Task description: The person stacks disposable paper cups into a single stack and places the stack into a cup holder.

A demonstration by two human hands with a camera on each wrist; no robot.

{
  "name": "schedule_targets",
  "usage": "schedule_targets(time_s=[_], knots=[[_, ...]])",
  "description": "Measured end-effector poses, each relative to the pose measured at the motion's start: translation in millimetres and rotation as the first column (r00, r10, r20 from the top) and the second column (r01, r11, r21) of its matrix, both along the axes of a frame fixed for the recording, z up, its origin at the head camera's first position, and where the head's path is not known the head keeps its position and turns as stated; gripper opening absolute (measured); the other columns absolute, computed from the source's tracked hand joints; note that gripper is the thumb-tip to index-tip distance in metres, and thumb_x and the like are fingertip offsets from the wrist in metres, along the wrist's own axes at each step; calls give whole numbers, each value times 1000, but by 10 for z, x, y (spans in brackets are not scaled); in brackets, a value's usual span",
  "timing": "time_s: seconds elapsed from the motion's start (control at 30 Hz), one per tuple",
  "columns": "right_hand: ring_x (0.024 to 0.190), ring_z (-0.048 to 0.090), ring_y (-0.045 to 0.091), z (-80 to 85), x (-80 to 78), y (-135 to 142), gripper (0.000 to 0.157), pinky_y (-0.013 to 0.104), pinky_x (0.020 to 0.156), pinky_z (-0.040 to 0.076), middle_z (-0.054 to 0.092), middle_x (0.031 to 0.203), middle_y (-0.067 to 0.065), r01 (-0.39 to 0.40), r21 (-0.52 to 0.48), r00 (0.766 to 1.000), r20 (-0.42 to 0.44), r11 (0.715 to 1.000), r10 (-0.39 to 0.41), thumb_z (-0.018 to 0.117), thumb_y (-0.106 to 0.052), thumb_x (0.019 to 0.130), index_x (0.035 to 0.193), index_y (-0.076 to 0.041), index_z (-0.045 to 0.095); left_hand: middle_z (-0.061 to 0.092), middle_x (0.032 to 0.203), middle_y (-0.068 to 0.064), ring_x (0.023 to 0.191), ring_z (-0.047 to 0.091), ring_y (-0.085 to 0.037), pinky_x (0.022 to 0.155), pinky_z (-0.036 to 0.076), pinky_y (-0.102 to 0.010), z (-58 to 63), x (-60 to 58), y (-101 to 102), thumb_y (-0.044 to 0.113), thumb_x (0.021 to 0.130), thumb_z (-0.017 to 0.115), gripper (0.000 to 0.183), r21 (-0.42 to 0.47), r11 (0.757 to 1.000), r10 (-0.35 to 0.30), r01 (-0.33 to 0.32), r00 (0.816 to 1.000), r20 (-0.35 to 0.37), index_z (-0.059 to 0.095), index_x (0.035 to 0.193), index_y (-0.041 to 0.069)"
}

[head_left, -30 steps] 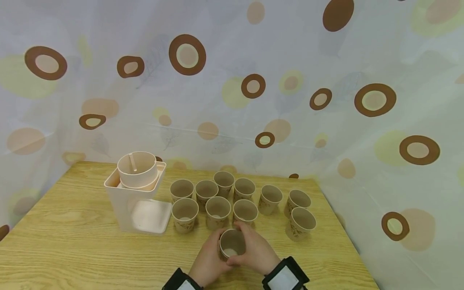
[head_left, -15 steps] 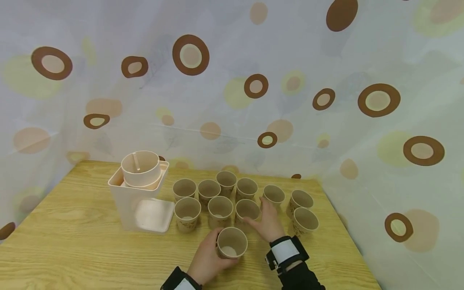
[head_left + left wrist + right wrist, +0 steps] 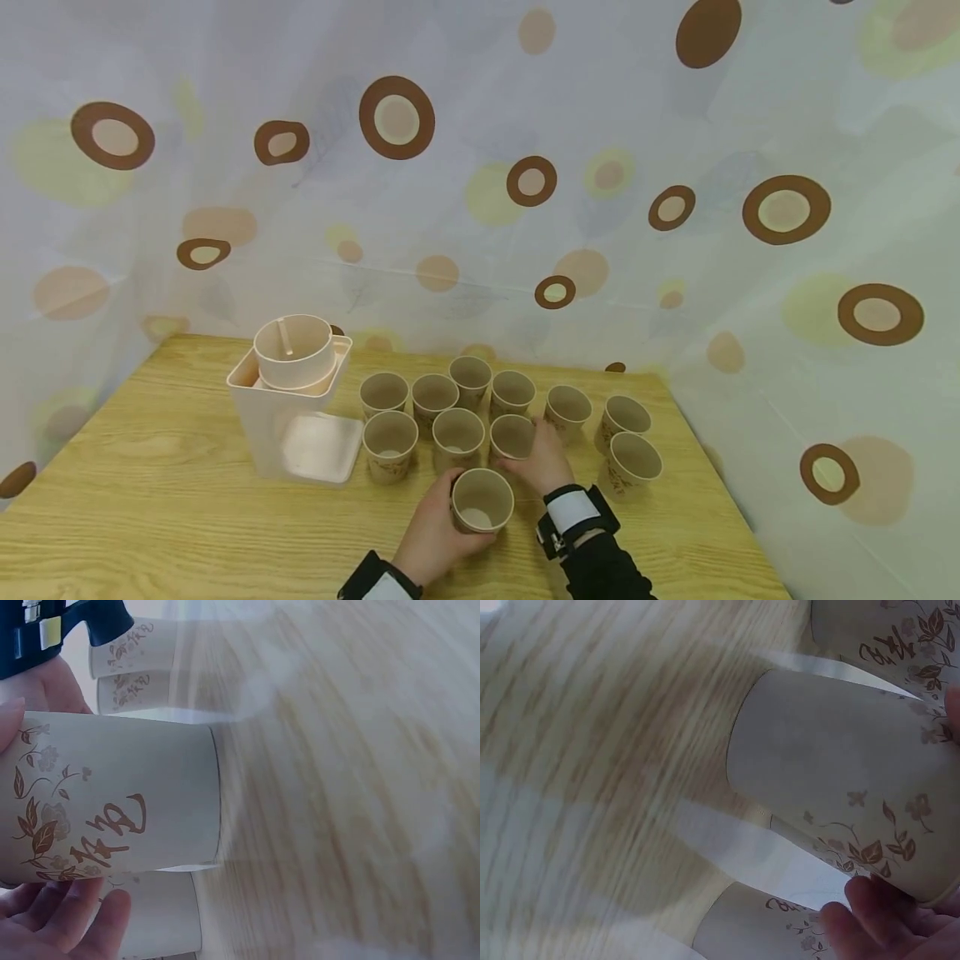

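Observation:
A paper cup with a brown floral print stands upright at the front, and my left hand grips its side. In the left wrist view, the curled fingers lie along one side of that cup. Farther back and to the right, my right hand holds another paper cup, the right one of the front row. The right wrist view has this cup between the thumb and the fingers. Whether either cup is off the table cannot be told.
More paper cups stand upright in two close rows behind the hands, with two cups apart at the right. A pale plastic container with round vessels in it is at the left on the wooden table. A patterned curtain hangs behind.
My right hand has let go of the front cup, moved back and to the right, and taken hold of a cup in the row. My left hand keeps its grip on the front cup.

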State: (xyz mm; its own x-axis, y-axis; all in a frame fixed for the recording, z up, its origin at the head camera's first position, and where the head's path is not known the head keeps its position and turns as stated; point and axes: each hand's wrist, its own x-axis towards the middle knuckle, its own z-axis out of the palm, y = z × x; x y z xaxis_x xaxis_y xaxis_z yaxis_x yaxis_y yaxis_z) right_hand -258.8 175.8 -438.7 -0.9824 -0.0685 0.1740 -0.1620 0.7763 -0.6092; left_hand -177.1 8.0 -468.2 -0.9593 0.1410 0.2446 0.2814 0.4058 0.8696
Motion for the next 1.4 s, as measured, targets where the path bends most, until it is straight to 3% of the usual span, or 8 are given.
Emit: schedule_targets(time_s=[0.13, 0.37, 0.77, 1.1, 1.4], knots=[[113, 47, 49, 0, 39, 37, 84, 59, 94, 43, 46, 124, 41, 4, -34, 1000, 6, 999, -4, 81, -15, 64, 127, 22, 38, 60, 111, -20, 100, 57, -32, 84, 49, -52, 1, 8, 21, 24, 59, 85, 77, -3, 1000, -1, 1, 1000, -10, 48, 119, -6], [114, 47, 48, 64, 179, 107, 84, 60, 95, 43, 40, 129, 39, 16, -71, 1000, 24, 997, -14, 78, -18, 68, 131, 18, 35, 58, 113, -22, 103, 56, -33, 87, 47, -53, 23, 1, 19, 25, 61, 84, 76, 38, 999, -31, 28, 998, 64, 46, 119, -7], [112, 47, 46, 96, 336, 165, 86, 60, 91, 43, 42, 126, 37, 11, -148, 1000, -17, 989, -14, 79, -18, 67, 130, 17, 33, 61, 112, -20, 101, 58, -33, 86, 48, -53, 11, -8, 25, 25, 62, 84, 73, 51, 999, -17, 14, 998, 61, 49, 118, -5], [113, 46, 43, 240, 434, 155, 79, 60, 94, 41, 44, 124, 33, 14, -197, 996, -81, 980, -30, 79, -16, 69, 128, 14, 36, 61, 115, -18, 104, 58, -32, 88, 48, -52, -18, -48, 32, 27, 63, 82, 73, 56, 998, -5, 0, 996, 88, 50, 121, -2], [112, 46, 46, 426, 527, 160, 81, 61, 93, 40, 43, 124, 36, 18, -159, 993, -112, 987, -36, 77, -18, 72, 131, 17, 34, 63, 113, -19, 102, 59, -32, 87, 49, -52, -28, -83, 73, 29, 63, 82, 72, 61, 998, -9, 7, 999, 43, 51, 119, -4]])
